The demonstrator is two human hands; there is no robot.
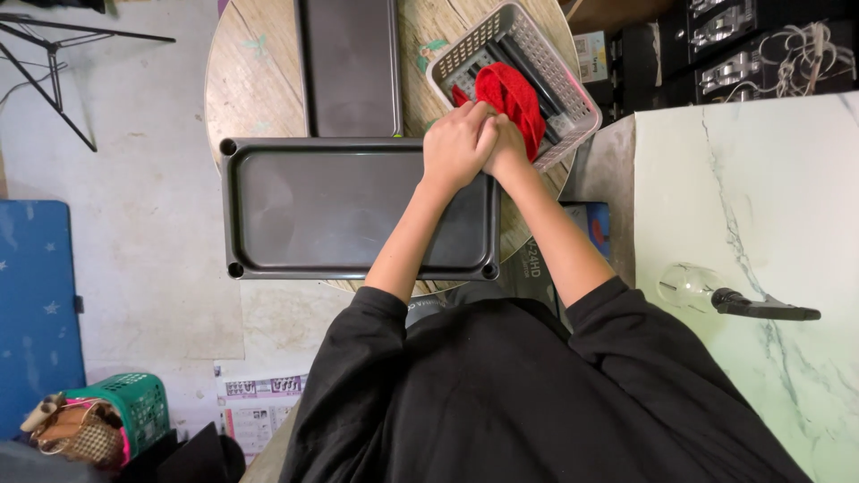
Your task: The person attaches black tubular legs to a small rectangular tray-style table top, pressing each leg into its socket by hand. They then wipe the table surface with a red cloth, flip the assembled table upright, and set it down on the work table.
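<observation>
1. Together, the left hand [456, 143] and right hand [506, 148] pressed against each other, fingers curled shut around the near edge of a red cloth [512, 97].
2. Beyond the knuckles, the cloth lay bunched inside a pale slotted basket [565, 82], which sat tilted on a round wooden table [255, 76].
3. Under the left forearm lay a dark rectangular tray [313, 210], its rim just beside the left hand.
4. Farther ahead of the left hand, a second dark tray [349, 67] lay lengthwise.
5. Well off to the right of the right arm stood a white marbled counter [761, 179].
</observation>
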